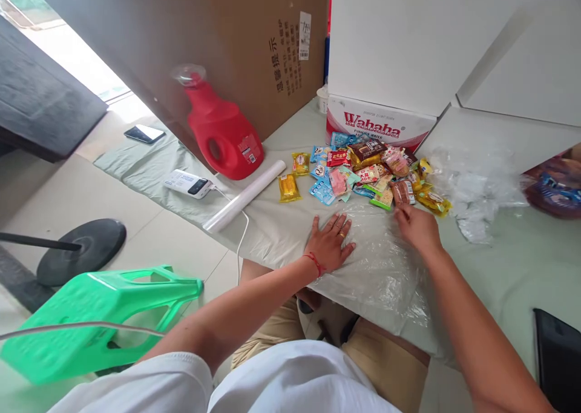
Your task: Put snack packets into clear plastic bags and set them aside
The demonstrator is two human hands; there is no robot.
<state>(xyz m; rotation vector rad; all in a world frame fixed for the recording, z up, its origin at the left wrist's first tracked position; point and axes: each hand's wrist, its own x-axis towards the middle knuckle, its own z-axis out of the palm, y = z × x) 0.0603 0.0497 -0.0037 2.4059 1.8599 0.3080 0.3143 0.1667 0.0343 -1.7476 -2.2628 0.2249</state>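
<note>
My left hand (330,243) lies flat with fingers spread on a clear plastic bag (376,267), pressing it against the cloth-covered table. My right hand (415,225) is closed in a pinch at the lower edge of a brown snack packet (403,191). That packet is at the front right of a pile of small wrapped snacks in blue, red, pink, brown and yellow. Two yellow snack packets, one nearer (289,188) and one farther (300,163), lie at the left of the pile. The tips of my right fingers are partly hidden.
Left of the snacks are a film roll (245,196), a red jug (224,128), a power bank (188,183) with a cable, and a phone (144,134). A Wahaha carton (376,122) stands behind. Crumpled clear plastic (472,183) lies right. A green stool (100,310) is on the floor.
</note>
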